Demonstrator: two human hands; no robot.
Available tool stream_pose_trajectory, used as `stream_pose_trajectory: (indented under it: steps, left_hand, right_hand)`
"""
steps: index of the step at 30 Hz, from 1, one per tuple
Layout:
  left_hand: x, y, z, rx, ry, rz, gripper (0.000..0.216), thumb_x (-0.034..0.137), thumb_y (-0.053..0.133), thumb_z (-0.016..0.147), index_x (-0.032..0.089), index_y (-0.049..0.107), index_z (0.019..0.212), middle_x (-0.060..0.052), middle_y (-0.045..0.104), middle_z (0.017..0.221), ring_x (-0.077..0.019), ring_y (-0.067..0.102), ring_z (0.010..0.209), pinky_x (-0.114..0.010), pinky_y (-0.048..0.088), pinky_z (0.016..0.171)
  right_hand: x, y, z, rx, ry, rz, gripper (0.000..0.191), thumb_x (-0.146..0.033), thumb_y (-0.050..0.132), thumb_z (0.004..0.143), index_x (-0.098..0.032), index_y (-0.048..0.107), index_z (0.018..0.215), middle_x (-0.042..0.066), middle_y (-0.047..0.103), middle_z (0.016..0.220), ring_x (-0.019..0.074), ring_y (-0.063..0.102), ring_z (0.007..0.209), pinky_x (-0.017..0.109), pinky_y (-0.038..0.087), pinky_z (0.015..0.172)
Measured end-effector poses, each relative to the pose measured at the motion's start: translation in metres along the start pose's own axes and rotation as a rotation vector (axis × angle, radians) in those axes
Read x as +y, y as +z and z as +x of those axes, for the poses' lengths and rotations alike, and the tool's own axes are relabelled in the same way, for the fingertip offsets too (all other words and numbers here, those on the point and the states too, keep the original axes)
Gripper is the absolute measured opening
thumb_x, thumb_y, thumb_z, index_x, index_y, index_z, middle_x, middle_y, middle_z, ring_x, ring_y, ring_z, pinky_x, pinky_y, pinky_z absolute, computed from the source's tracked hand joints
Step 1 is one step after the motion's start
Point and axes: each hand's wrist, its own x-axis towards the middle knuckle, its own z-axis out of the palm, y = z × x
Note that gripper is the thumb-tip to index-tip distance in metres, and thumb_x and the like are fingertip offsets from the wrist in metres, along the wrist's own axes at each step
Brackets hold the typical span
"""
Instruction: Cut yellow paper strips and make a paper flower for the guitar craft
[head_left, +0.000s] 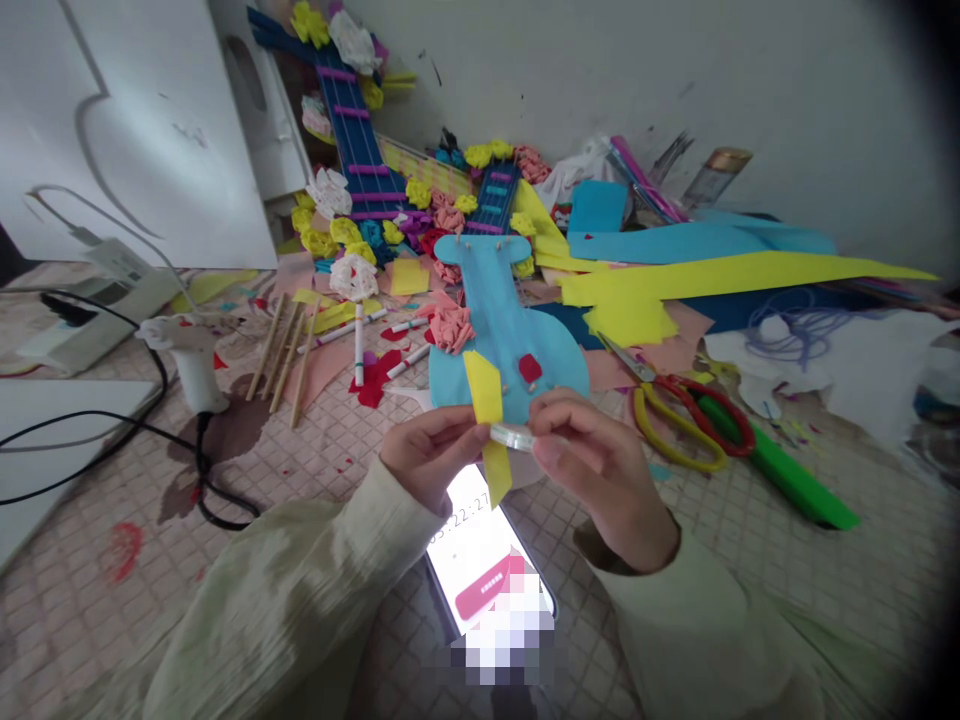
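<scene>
My left hand (429, 455) pinches a yellow paper strip (487, 415) between thumb and fingers, holding it upright just above a lit phone (491, 555). My right hand (600, 460) is closed on a small clear roll of tape (514, 436) pressed against the strip. Both hands meet over the lower end of a light blue guitar-shaped paper cutout (510, 335) that carries a red patch and a pink paper flower.
A glue gun (191, 360) with black cord stands at left near wooden sticks (285, 355) and marker pens (358, 345). Scissors with yellow and red handles (686, 415) and a green strip (787, 475) lie at right. Paper-flower guitars and coloured sheets pile up behind.
</scene>
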Motion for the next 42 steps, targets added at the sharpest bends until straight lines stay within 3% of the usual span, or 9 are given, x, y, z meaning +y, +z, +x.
stream_pose_trajectory:
  steps: [16, 21, 30, 36, 42]
  left_hand:
    - [-0.003, -0.005, -0.002, 0.066, 0.142, 0.265, 0.019, 0.022, 0.067, 0.064, 0.011, 0.067, 0.079, -0.007, 0.072, 0.074, -0.0198, 0.067, 0.07, -0.03, 0.056, 0.068]
    - [0.006, -0.005, 0.002, 0.034, 0.126, 0.168, 0.014, 0.02, 0.066, 0.064, 0.013, 0.065, 0.076, -0.006, 0.071, 0.072, -0.0188, 0.067, 0.069, -0.028, 0.055, 0.064]
    - [0.011, -0.005, 0.005, -0.023, -0.08, -0.015, 0.013, 0.02, 0.069, 0.06, 0.015, 0.061, 0.069, 0.001, 0.068, 0.059, -0.0117, 0.063, 0.057, -0.02, 0.05, 0.055]
    - [0.008, -0.007, 0.008, -0.046, 0.011, 0.05, 0.014, 0.023, 0.071, 0.059, 0.015, 0.062, 0.068, 0.001, 0.064, 0.057, -0.0082, 0.058, 0.049, -0.017, 0.045, 0.046]
    - [0.011, -0.013, 0.012, -0.07, -0.007, 0.143, 0.016, 0.026, 0.07, 0.06, 0.014, 0.062, 0.068, 0.001, 0.062, 0.053, -0.0082, 0.056, 0.048, -0.017, 0.042, 0.044]
  right_hand:
    - [0.002, -0.001, -0.001, 0.005, -0.04, -0.186, 0.016, -0.028, 0.054, 0.077, -0.019, 0.048, 0.066, 0.002, 0.046, 0.073, 0.0161, 0.048, 0.071, 0.031, 0.039, 0.061]
    - [-0.001, -0.011, 0.003, 0.066, -0.049, -0.259, 0.018, -0.028, 0.056, 0.076, -0.019, 0.047, 0.063, 0.001, 0.045, 0.069, 0.0154, 0.046, 0.068, 0.031, 0.038, 0.061]
    - [0.001, -0.008, 0.002, 0.05, 0.005, -0.266, 0.02, -0.03, 0.056, 0.076, -0.019, 0.045, 0.064, 0.0, 0.043, 0.069, 0.0149, 0.045, 0.068, 0.03, 0.038, 0.061]
    - [0.002, -0.007, 0.002, 0.03, 0.016, -0.265, 0.021, -0.031, 0.056, 0.076, -0.019, 0.044, 0.064, 0.0, 0.041, 0.068, 0.0141, 0.044, 0.066, 0.03, 0.038, 0.061]
    - [0.0, -0.009, -0.001, 0.019, 0.03, -0.239, 0.021, -0.031, 0.054, 0.078, -0.019, 0.044, 0.064, 0.0, 0.042, 0.069, 0.0142, 0.044, 0.066, 0.03, 0.037, 0.061]
